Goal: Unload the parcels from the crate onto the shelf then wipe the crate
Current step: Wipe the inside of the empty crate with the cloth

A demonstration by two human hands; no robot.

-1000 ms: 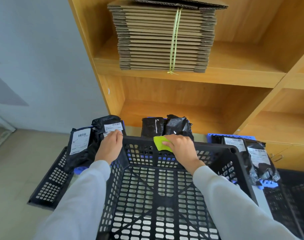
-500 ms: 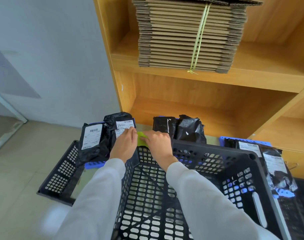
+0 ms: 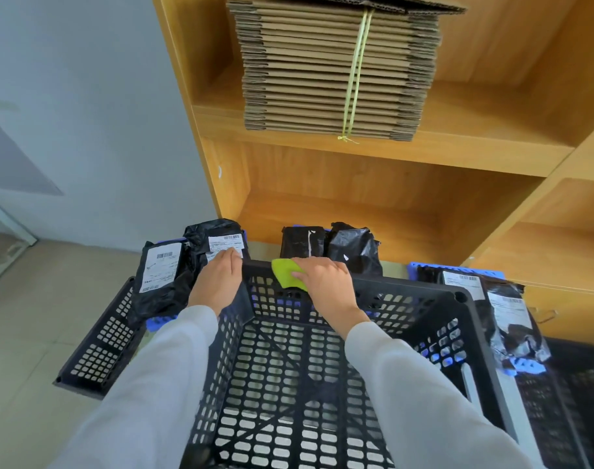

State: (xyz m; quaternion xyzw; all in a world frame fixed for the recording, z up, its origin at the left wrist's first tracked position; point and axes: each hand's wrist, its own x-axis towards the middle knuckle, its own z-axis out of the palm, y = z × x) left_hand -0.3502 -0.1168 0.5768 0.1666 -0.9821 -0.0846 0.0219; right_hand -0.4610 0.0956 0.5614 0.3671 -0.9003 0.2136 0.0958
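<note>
The right hand [image 3: 326, 286] has its grip pressing a yellow-green cloth [image 3: 285, 275] flat-fingered onto the far rim of the black crate [image 3: 464, 309], seemingly wiping it. The left hand [image 3: 217, 282] curls over the crate's far-left corner, likely steadying it. The crate holds no parcels; black parcels [image 3: 353, 247] stand just beyond it below the wooden shelf [image 3: 373, 154]. One parcel's white label [image 3: 162, 270] carries a barcode; its print is unreadable.
</note>
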